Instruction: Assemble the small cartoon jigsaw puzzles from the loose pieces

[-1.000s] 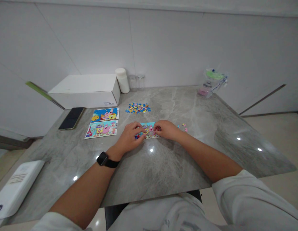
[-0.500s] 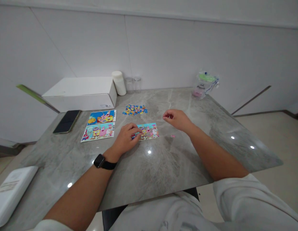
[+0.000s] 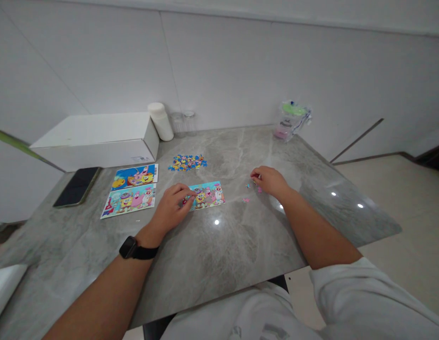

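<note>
My left hand (image 3: 173, 208), with a black watch on its wrist, rests on the left end of a cartoon puzzle (image 3: 209, 196); its fingers are curled, and whether they pinch a piece is too small to tell. To the right, my right hand (image 3: 270, 180) is down at the table with fingertips closed around a small puzzle piece. Loose pieces lie beside it, among them a pink piece (image 3: 245, 200). A pile of blue and yellow pieces (image 3: 188, 162) lies behind the puzzle. Two picture cards (image 3: 129, 200) lie left of my left hand.
On the grey table (image 3: 219, 255) stand a white box (image 3: 95, 141), a white bottle (image 3: 160, 122) and two clear glasses (image 3: 189, 123) at the back. A phone (image 3: 77, 187) lies at the left. A plastic bag (image 3: 291, 120) sits at the back right.
The view has turned slightly right. My right hand has lowered to the table, and more small pieces now show beside it. My left hand remains at the puzzle's left end.
</note>
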Demonstrator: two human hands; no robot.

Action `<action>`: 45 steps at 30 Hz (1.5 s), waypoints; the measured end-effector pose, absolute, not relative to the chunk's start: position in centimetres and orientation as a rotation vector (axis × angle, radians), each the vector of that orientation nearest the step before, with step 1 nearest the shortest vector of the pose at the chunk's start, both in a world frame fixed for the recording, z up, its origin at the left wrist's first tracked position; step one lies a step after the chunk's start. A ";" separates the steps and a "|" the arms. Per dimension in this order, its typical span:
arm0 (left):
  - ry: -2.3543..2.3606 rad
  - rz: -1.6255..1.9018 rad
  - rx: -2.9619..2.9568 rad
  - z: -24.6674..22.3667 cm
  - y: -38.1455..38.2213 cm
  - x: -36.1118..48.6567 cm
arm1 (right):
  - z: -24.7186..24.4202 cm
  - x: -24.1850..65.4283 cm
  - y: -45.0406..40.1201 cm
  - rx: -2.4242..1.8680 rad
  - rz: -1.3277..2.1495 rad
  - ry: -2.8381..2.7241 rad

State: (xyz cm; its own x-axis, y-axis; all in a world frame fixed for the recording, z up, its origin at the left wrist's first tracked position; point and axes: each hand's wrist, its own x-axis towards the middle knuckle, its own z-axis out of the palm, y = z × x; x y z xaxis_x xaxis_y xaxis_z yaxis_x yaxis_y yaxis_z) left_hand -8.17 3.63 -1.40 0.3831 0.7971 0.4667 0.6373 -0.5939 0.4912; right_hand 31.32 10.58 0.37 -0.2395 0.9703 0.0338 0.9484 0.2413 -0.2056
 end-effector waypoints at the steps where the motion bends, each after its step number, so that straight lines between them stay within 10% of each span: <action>1: 1.280 1.011 2.405 -1.4 3.6 -8.2 | 0.4 31.1 10.4 -1.807 0.228 -2.374; 45: 1.385 1.000 2.326 -1.1 3.5 -8.2 | 0.0 30.1 9.9 -1.566 0.350 -2.605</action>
State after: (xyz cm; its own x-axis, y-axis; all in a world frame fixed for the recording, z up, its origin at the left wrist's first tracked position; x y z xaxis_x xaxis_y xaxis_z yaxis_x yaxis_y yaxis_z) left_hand -8.21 3.48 -1.14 0.3109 0.8486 0.4281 0.6734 -0.5145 0.5309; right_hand 30.08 9.90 -0.02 -0.4735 0.8795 -0.0472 0.8609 0.4508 -0.2360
